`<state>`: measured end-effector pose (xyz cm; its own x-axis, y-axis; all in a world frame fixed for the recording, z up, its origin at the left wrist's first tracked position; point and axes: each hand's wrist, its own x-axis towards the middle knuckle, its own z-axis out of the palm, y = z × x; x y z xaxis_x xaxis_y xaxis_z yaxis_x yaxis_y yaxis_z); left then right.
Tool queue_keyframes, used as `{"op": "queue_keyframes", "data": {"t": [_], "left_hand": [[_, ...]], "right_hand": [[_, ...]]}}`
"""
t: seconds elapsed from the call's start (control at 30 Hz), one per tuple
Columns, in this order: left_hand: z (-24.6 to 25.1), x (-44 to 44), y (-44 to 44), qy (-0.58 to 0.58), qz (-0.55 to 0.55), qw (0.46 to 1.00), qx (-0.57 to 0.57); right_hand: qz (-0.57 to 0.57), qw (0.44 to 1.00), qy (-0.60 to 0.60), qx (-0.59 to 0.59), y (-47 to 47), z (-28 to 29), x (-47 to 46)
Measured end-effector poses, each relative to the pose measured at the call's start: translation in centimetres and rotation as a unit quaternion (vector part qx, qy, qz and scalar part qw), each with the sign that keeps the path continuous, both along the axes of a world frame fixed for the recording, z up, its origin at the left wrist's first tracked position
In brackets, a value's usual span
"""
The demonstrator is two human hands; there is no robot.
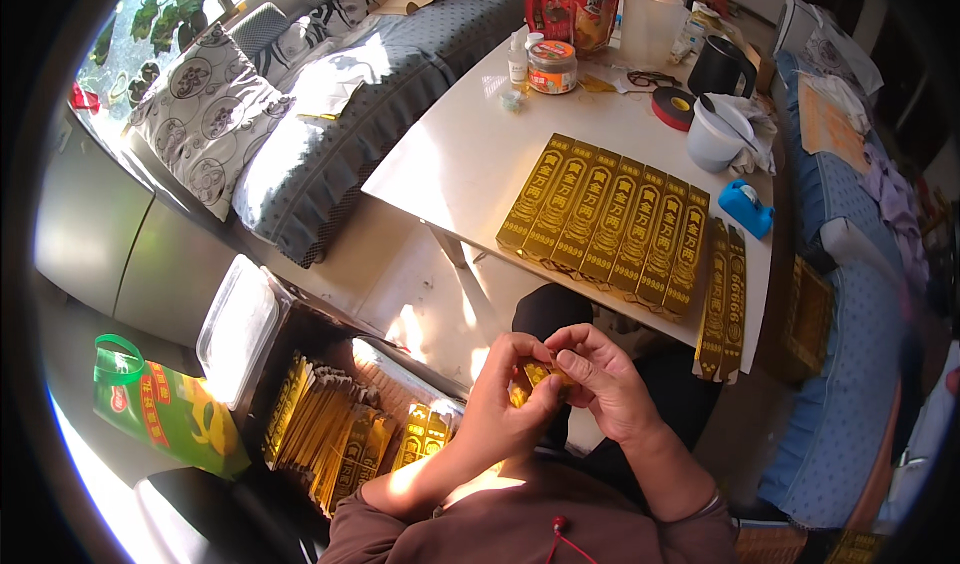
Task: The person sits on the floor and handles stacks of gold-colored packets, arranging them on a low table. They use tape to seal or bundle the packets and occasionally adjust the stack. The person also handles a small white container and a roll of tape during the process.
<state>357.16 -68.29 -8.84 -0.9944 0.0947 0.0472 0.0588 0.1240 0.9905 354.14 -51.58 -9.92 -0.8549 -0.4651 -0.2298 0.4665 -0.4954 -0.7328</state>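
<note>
In front of my chest, both hands meet on a gold printed cardboard box (535, 373), mostly hidden by the fingers. My left hand (517, 406) grips its body, with the thumb along the near side. The fingertips and thumb of my right hand (604, 387) pinch at its upper end. Beyond my hands, several long gold boxes (604, 222) lie side by side on the white table (442, 159). To their right, flat gold cardboard pieces (724, 305) overhang the table edge. At lower left, a carton holds a stack of flat gold cardboard pieces (330, 421).
A blue tape dispenser (746, 207), a white tub (718, 134), a roll of black tape (673, 107), a black kettle (720, 67) and a lidded jar (553, 67) stand on the table. A green bag (169, 406) is at lower left. Sofas (315, 181) flank the table.
</note>
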Motion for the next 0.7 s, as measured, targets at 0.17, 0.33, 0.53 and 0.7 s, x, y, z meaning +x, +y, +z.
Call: {"op": "queue_keyframes", "data": {"t": [0.17, 0.33, 0.53, 0.7], "left_hand": [[-0.8, 1.0, 1.7, 0.06, 0.04, 0.997, 0.042], [-1.7, 1.8, 0.7, 0.065, -0.017, 0.992, -0.103], [0.0, 1.3, 0.9, 0.11, -0.012, 0.99, -0.091], [2.8, 0.5, 0.7, 0.268, -0.009, 0.948, -0.173]], "right_hand": [[0.028, 0.999, 0.012, 0.031, 1.2, 0.4, -0.1], [0.037, 0.993, 0.061, 0.097, 2.1, 1.7, 0.1], [0.014, 0.97, 0.166, 0.179, 2.3, 3.6, 0.7], [-0.005, 0.993, 0.113, -0.034, 3.0, 3.9, 0.4]]}}
